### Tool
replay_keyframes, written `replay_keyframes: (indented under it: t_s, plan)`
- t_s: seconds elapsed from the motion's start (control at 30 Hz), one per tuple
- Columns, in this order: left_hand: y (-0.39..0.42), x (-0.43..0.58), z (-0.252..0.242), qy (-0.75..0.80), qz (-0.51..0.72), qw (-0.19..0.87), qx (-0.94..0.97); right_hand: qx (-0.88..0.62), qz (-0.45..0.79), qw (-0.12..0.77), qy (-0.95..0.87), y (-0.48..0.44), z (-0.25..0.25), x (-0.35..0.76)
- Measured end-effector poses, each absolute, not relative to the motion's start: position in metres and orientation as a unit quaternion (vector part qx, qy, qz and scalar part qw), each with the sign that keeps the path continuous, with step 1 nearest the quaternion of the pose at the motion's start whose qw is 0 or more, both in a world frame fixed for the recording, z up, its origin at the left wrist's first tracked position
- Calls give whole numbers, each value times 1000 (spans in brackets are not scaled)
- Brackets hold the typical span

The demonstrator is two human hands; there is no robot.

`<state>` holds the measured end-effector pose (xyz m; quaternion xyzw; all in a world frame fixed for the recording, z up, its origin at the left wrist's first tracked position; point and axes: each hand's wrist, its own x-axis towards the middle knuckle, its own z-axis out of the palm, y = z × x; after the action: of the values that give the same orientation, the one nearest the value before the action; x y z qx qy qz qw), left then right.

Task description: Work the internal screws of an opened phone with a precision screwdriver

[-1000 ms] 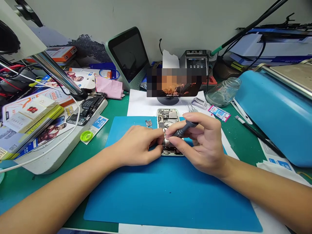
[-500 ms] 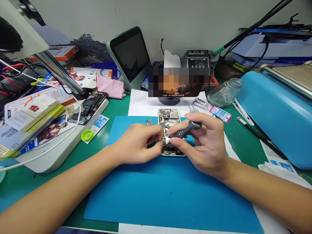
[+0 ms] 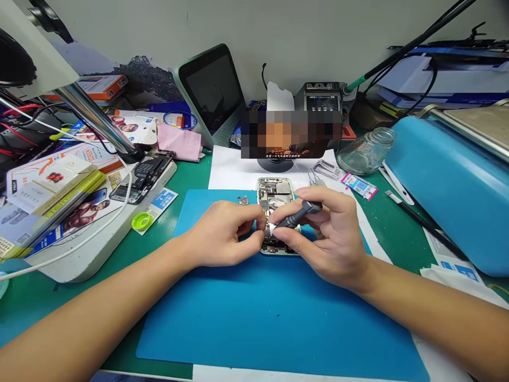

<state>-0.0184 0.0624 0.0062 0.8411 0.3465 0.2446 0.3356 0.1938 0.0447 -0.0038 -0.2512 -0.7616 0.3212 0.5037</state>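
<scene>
An opened phone (image 3: pixel 278 187) lies on the blue mat (image 3: pixel 254 313), its inner boards and parts exposed. My right hand (image 3: pixel 334 233) is closed round a dark screwdriver (image 3: pixel 298 215), which slants down to the left over the phone. Near its lower end, a small pale piece shows between the hands; what it is I cannot make out. My left hand (image 3: pixel 230 233) reaches in from the left, thumb and forefinger pinched at the phone's left edge. Whatever that pinch holds is too small or hidden. A small metal part (image 3: pixel 243 200) lies on the mat left of the phone.
Behind the phone stands a small screen (image 3: pixel 292 151), partly blurred, on white paper. To the right are a glass jar (image 3: pixel 366 151), tweezers (image 3: pixel 317 178) and a blue machine (image 3: pixel 445 196). A green cap (image 3: pixel 142 220) and another opened phone (image 3: pixel 143 175) are at left.
The screwdriver and my right hand have shifted slightly left and tilted a little. My left hand stays nearly in place at the phone's edge.
</scene>
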Motion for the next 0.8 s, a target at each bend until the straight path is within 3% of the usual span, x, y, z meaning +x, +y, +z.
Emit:
replay_keyframes:
  t_s: [0.8]
  plan:
    - [64,-18,7,359,235,332,840,-252,322,500,-764,46,-3,193]
